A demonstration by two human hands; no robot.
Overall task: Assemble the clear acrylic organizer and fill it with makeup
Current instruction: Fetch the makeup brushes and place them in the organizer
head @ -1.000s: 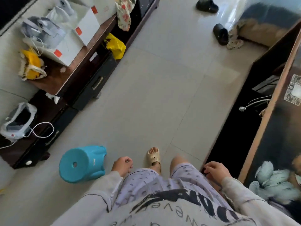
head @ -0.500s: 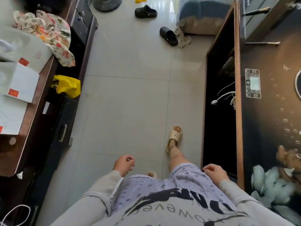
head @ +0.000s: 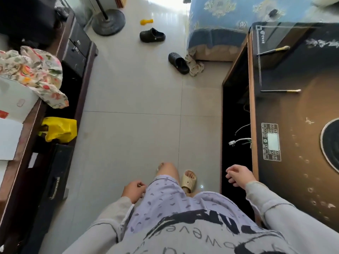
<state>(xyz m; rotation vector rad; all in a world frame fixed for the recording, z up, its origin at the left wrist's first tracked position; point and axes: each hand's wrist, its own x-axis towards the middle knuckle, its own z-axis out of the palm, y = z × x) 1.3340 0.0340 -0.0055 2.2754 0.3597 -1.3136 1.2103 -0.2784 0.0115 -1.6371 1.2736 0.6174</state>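
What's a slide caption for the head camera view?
Mid-step on a tiled floor between a dark cabinet and a glossy table, left hand and right hand empty.

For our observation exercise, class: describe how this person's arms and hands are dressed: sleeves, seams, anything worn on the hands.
Both arms wear long light grey fabric sleeves reaching the wrists. The left sleeve and right sleeve each show a thin dark seam line. The left hand and right hand are bare: no gloves, rings or watch visible.
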